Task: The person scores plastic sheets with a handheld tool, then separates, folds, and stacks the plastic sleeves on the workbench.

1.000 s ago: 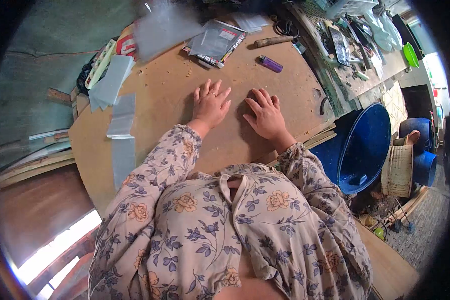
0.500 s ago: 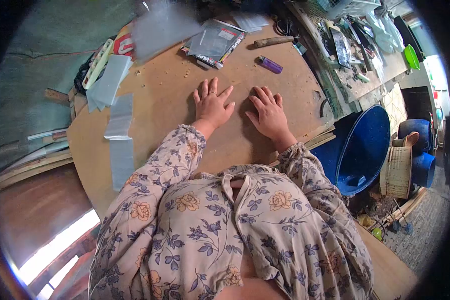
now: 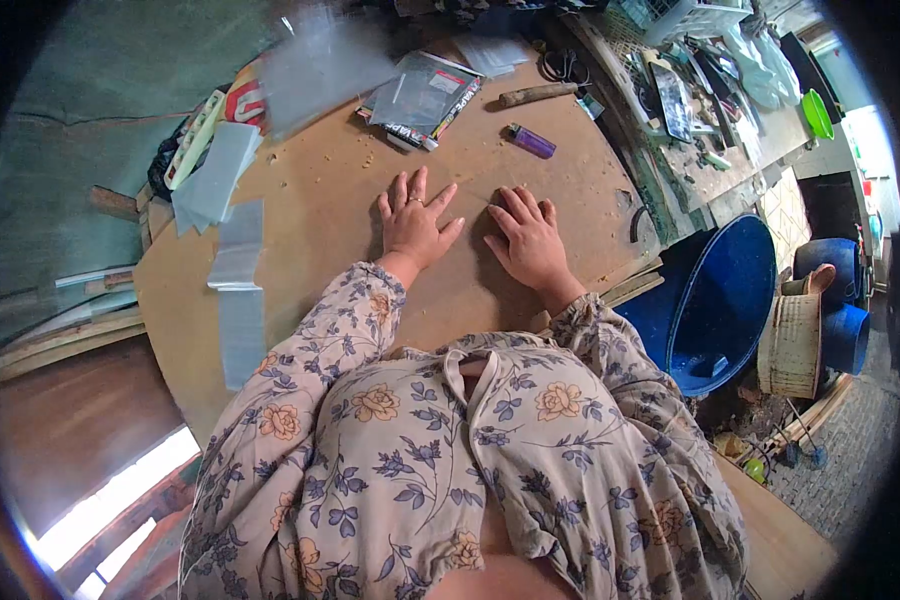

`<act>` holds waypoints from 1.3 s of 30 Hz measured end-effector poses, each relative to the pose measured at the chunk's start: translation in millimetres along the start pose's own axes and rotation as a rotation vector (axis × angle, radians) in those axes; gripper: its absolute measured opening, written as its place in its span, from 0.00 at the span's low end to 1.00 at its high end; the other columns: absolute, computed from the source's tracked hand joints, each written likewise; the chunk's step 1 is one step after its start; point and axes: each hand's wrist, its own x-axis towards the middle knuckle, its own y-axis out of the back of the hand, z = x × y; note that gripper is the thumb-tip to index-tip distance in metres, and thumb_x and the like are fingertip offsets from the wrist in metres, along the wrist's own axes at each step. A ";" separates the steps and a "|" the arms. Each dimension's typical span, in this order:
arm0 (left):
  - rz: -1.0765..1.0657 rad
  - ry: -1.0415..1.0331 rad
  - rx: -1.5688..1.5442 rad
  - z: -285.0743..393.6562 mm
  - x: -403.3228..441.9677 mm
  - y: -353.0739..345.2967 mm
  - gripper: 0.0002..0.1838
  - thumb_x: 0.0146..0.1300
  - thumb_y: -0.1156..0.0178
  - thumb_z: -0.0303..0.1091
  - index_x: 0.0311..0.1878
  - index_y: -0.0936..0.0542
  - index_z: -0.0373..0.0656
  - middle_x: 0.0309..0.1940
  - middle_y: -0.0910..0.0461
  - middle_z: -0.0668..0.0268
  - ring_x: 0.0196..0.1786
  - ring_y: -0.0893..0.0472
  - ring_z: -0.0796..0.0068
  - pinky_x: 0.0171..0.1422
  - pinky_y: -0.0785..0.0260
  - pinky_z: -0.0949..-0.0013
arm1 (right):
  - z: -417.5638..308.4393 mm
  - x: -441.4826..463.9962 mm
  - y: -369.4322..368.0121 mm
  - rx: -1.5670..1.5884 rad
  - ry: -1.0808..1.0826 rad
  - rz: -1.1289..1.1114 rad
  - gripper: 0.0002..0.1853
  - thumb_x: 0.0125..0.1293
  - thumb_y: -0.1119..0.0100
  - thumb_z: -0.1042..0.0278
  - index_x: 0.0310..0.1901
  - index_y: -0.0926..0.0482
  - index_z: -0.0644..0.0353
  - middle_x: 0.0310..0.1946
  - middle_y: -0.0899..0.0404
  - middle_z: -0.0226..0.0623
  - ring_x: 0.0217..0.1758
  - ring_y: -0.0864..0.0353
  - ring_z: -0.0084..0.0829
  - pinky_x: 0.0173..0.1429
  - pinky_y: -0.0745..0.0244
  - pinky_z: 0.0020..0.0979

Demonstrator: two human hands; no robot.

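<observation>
My left hand lies on the brown wooden board, fingers spread, a ring on one of them. Beside it on the right, my right hand rests on the same board with its fingers stretched out. Neither hand holds anything. Beyond the right hand lies a purple lighter. Farther off are a short wooden stick and a black printed packet with clear plastic sheets on top. To the left of my left hand, a strip of clear plastic runs along the board.
More clear plastic sheets overlap the board's left edge. Small crumbs are scattered near the packet. At right, a cluttered bench holds a phone-like dark slab and a green bowl. A large blue tub stands below, beside a cream bucket.
Both hands stay flat on the board, with only a slight shift in place. The view has tilted a little, so the packet, stick and lighter sit slightly differently in it.
</observation>
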 end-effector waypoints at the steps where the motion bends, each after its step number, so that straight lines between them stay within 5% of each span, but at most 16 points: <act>1: -0.002 -0.002 -0.004 0.0 0.1 0.5 0.27 0.53 0.46 0.51 0.59 0.32 0.63 0.65 0.47 0.56 0.66 0.49 0.51 0.64 0.60 0.46 | 0.5 0.5 0.9 -0.001 0.000 0.001 0.22 0.55 0.45 0.56 0.50 0.29 0.54 0.58 0.38 0.38 0.65 0.45 0.41 0.62 0.48 0.52; 13: -0.024 0.003 0.016 2.2 -0.6 3.4 0.27 0.54 0.48 0.54 0.59 0.32 0.64 0.66 0.47 0.59 0.68 0.52 0.54 0.65 0.61 0.45 | 5.7 -5.1 0.8 0.029 -0.019 0.085 0.19 0.54 0.43 0.62 0.48 0.28 0.57 0.55 0.34 0.42 0.60 0.39 0.43 0.61 0.45 0.47; 18: -0.015 -0.003 0.009 -1.3 -0.9 1.4 0.27 0.54 0.48 0.55 0.59 0.32 0.65 0.66 0.48 0.60 0.68 0.53 0.54 0.65 0.60 0.45 | 36.3 -30.2 3.6 0.060 -0.245 0.499 0.13 0.49 0.41 0.73 0.40 0.25 0.58 0.40 0.27 0.40 0.43 0.29 0.43 0.48 0.33 0.37; 22: -0.038 -0.005 0.017 1.7 -0.4 4.6 0.28 0.55 0.48 0.52 0.61 0.35 0.65 0.66 0.48 0.58 0.67 0.51 0.52 0.65 0.61 0.45 | 89.3 -61.3 19.8 -0.032 -0.393 0.671 0.07 0.50 0.42 0.70 0.33 0.25 0.58 0.30 0.25 0.40 0.34 0.25 0.41 0.37 0.31 0.37; 29: -0.053 -0.006 0.016 1.2 -0.4 3.4 0.28 0.55 0.48 0.52 0.61 0.35 0.64 0.66 0.48 0.58 0.67 0.53 0.53 0.65 0.61 0.46 | 128.6 -76.5 30.2 -0.231 -0.710 0.526 0.13 0.50 0.37 0.57 0.31 0.23 0.57 0.28 0.25 0.38 0.34 0.25 0.41 0.38 0.29 0.37; 39: -0.004 -0.002 0.015 -1.5 -1.2 2.0 0.28 0.54 0.48 0.54 0.60 0.34 0.66 0.65 0.47 0.60 0.67 0.52 0.55 0.65 0.61 0.46 | 128.2 -69.3 35.3 -0.181 -0.890 0.380 0.11 0.54 0.40 0.58 0.28 0.22 0.57 0.30 0.25 0.41 0.36 0.25 0.43 0.40 0.29 0.39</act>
